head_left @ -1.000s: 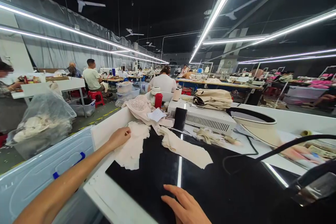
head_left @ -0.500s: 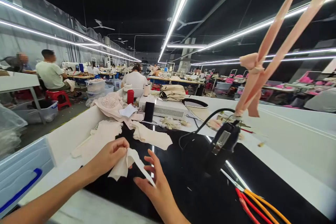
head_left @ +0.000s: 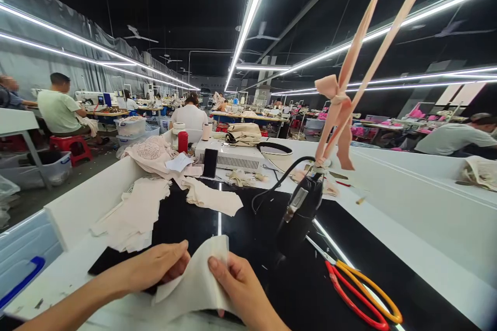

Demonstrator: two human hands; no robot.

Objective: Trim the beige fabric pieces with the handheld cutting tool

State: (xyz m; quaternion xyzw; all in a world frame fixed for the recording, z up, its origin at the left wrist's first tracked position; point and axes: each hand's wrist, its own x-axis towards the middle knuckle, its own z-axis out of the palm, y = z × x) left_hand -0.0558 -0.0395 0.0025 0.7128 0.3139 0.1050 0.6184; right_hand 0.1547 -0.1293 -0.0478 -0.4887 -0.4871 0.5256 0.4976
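Head view: the right hand (head_left: 243, 279) pinches an off-white cloth piece (head_left: 200, 274), thumb pressed on its near face and the other fingers folded behind its right edge. The left hand (head_left: 163, 264) is at the opposite side of the cloth, fingers curled in and thumb laid close to them; whether they grip the edge or only rest by it I cannot tell, since the cloth partly covers them. I judge the step in hand to be managing this single piece between both hands, and the move from here calls for a firm right pinch while the left fingers settle on the free edge, as cloth this limp would likely fold. It is raised over the near side of a black board (head_left: 248, 238), plain and smooth, bowed into a curve, with its lower part blurred. Past the left hand lies a fanned stack of pale pieces (head_left: 132, 212), partly on the white table (head_left: 70, 274); a folded pale strip (head_left: 213, 198) lies to its right. Off to the right, a knotted peach ribbon (head_left: 337, 98) rises from a black tool (head_left: 298, 212), near scissors (head_left: 333, 262) with one red and one orange handle. Farther out, a phone (head_left: 210, 163) stands before a vented white box (head_left: 233, 159).
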